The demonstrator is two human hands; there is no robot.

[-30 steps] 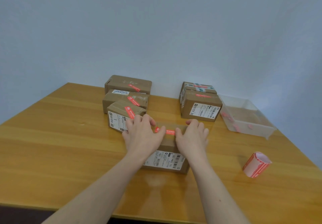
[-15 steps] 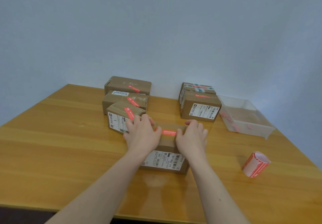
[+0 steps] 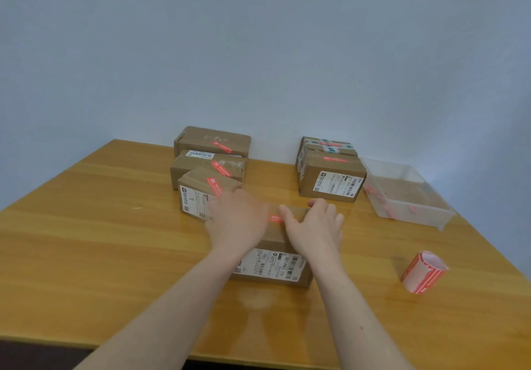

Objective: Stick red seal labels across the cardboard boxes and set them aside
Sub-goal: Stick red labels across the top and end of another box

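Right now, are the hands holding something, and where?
Both hands, left and right, rest on top of the nearest cardboard box, pressing either side of its red seal label. Neither hand lifts it.

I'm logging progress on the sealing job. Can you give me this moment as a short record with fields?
box in work: cardboard box in front of the person
label: red seal label on its top, partly covered
left hand: flat on the box top
right hand: on the box top, beside the label
sealed boxes: three at back left, two at back right
label roll: on the table, right
clear bin: far right
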